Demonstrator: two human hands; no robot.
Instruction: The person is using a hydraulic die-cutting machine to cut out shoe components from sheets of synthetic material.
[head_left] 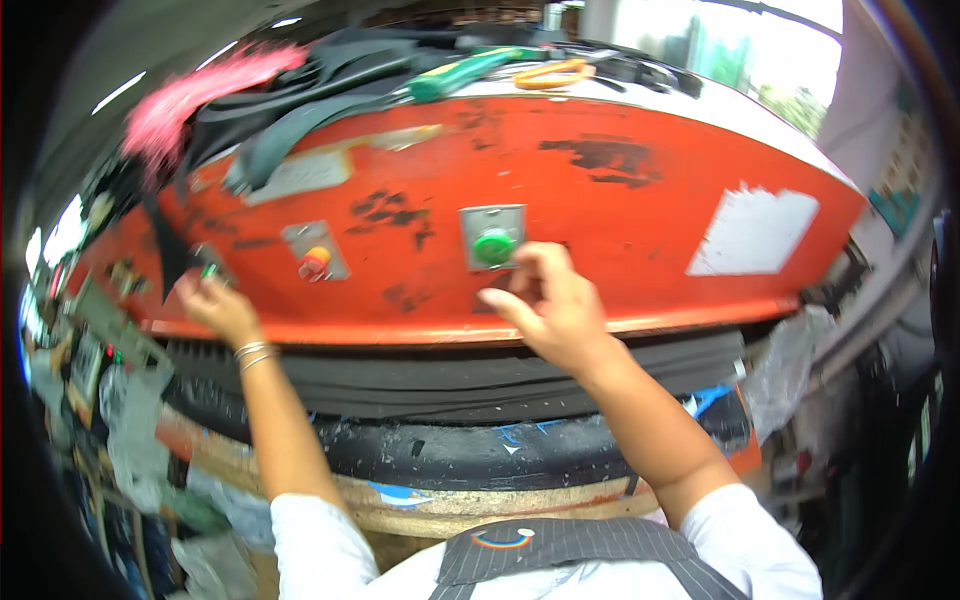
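My right hand (560, 305) is at the middle of a red machine panel (620, 225). Its index finger is bent beside a round green push button (494, 247) on a metal plate, and its thumb stands apart, with nothing held between them. At the panel's left end, my left hand (222, 308) stretches its slightly blurred fingers to a smaller switch with a green part (210, 270); whether they touch it, I cannot tell. A red-orange knob (314, 264) on its own plate sits between the two hands. Bracelets circle my left wrist.
On top of the machine lie dark material strips (300, 115), a pink fringed bundle (215, 85), a green-handled tool (465, 76) and an orange loop-shaped item (553, 74). Below the panel run black rollers (450, 450). A clear plastic bag (785, 365) hangs at the right.
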